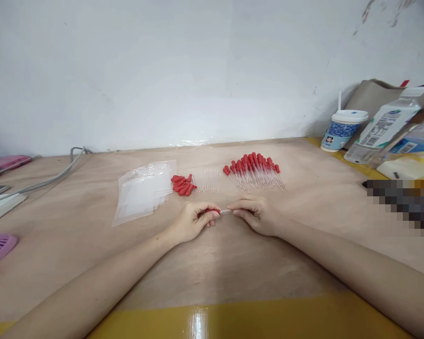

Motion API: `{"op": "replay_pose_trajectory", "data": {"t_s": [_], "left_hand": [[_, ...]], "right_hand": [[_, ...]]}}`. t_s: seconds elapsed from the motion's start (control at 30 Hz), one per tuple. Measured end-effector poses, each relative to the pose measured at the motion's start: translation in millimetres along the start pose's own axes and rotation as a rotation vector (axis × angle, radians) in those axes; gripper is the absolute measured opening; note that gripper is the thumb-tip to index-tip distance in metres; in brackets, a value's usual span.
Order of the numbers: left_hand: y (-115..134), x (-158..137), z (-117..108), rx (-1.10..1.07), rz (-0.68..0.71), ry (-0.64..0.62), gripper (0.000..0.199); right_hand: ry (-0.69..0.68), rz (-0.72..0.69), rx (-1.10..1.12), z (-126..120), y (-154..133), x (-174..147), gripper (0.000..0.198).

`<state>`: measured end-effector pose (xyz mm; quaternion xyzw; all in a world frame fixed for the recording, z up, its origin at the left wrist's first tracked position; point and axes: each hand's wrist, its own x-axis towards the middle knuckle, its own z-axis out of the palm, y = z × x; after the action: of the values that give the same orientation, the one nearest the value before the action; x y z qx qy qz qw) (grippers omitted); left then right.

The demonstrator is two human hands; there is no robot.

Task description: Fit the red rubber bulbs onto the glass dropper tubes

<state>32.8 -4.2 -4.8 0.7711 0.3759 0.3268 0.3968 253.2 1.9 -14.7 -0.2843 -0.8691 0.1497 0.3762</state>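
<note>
Between thumb and fingers, my left hand [194, 220] pinches a red rubber dropper bulb [217, 211]. A thin clear glass tube [225, 211] runs from the bulb to the fingertips of my right hand [256, 214], which are closed on its other end. Whether the tube sits inside the bulb is hidden by my fingers. Beyond my left hand lies a small pile of loose red bulbs [182, 184], beside a row of bare glass tubes [207, 180]. Behind my right hand, several droppers with red bulbs on glass tubes [256, 169] are fanned out.
Overlapping clear plastic bags [141, 193] lie on the left. A grey cable [61, 176] and a pink slatted object [0, 249] are farther left. At the back right stand a paper cup [342, 132] and a tilted plastic bottle [385, 127]. A wall closes off the back.
</note>
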Motion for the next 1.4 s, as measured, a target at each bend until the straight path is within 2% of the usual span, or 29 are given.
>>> {"op": "replay_pose_trajectory", "data": {"t_s": [0.13,0.33,0.43,0.67,1.1,1.4], "left_hand": [[1.9,-1.4,0.0,0.048,0.005,-0.018,0.021],[1.6,-1.8,2.5,0.14,-0.021,0.027,0.025],[-0.1,-0.9,3.2,0.131,-0.036,0.053,0.027],[-3.6,0.4,-1.1,0.069,-0.053,0.1,0.028],[-3.7,-2.0,2.7,-0.065,-0.062,0.055,0.023],[-2.7,-2.4,2.3,-0.015,-0.063,0.044,0.024]], "right_hand": [[-0.028,-0.034,-0.027,-1.9,0.5,2.5,0.021],[0.02,-0.08,-0.308,1.5,-0.6,-2.1,0.021],[0.052,-0.093,-0.375,2.9,-0.3,-5.3,0.02],[0.066,-0.107,-0.284,-1.9,-0.4,-5.1,0.019],[0.078,-0.155,-0.349,4.2,-0.8,-5.7,0.022],[0.044,-0.105,-0.396,7.8,-7.2,-1.6,0.027]]}}
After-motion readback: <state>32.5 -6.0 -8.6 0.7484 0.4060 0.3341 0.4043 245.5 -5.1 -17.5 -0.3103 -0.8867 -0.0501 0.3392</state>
